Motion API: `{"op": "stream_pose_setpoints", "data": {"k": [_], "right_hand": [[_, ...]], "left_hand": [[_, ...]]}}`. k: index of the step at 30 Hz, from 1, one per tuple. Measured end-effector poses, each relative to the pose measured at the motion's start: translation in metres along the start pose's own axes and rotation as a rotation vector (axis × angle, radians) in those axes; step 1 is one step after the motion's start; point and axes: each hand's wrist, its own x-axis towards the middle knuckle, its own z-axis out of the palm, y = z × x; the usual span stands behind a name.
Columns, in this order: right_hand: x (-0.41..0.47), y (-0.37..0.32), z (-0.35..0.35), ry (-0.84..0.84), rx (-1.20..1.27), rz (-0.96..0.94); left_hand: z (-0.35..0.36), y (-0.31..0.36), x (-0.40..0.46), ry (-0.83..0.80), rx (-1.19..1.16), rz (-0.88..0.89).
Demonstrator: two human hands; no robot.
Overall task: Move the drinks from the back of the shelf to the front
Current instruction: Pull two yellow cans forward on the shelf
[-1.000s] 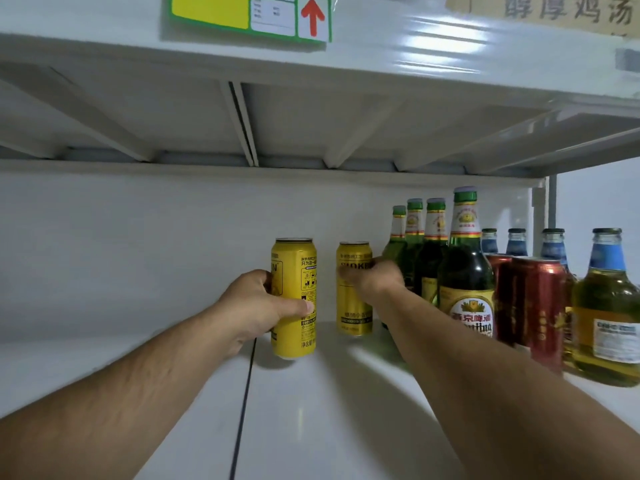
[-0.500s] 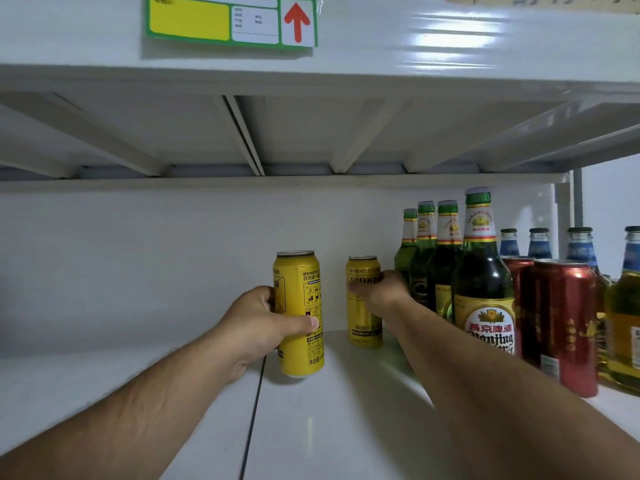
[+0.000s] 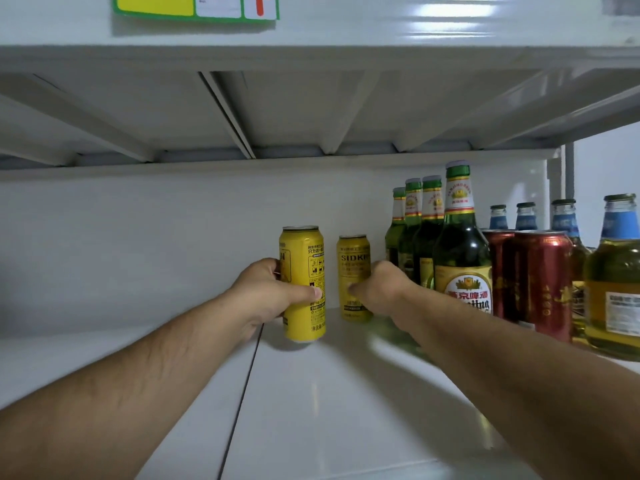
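Two bare forearms reached in over the white shelf (image 3: 346,410), whose near part showed a dark seam running front to back. The left hand (image 3: 266,292) was wrapped round the near can (image 3: 303,284), thumb across its front and fingers behind, holding it upright about midway back on the shelf, just right of the seam. The right hand (image 3: 381,289) was curled against the right side of the far can (image 3: 354,277), thumb pressed on its front; the fingers behind it were hidden, so how fully it gripped could not be told. That can stood upright farther back, near the rear wall, just right of the near one and apart from it.

To the right, close beside the right wrist, a row of green bottles (image 3: 462,258) ran from front to back, the front one with a yellow and red label. Beyond them to the right stood red cans (image 3: 542,282), two showing, one behind the other. Blue-capped bottles (image 3: 620,271) of pale liquid lined the far right, the nearest at the frame's edge, the others behind the red cans.

Overhead, the underside of the upper shelf (image 3: 311,109) showed ribs, and a yellow and green tag (image 3: 194,6) with a red arrow hung on its front edge.
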Motion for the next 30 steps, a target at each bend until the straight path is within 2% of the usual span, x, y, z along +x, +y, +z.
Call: {"op": "stream_pose_setpoints", "data": {"k": [7, 13, 15, 21, 30], "right_hand": [[-0.057, 0.006, -0.022, -0.181, -0.333, -0.242], [-0.092, 0.01, -0.035, -0.355, -0.756, -0.35], [-0.098, 0.012, -0.036, -0.352, -0.839, -0.387], [-0.1, 0.024, -0.043, -0.281, -0.808, -0.429], [-0.099, 0.033, -0.051, -0.287, -0.726, -0.473]], "left_hand": [[0.032, 0.007, 0.011, 0.021, 0.005, -0.009], [0.058, 0.01, 0.017, -0.003, 0.003, -0.036], [0.065, 0.011, 0.019, -0.004, 0.006, -0.046], [0.089, 0.011, 0.025, -0.023, 0.026, -0.072], [0.1, 0.008, 0.032, -0.009, 0.06, -0.071]]}}
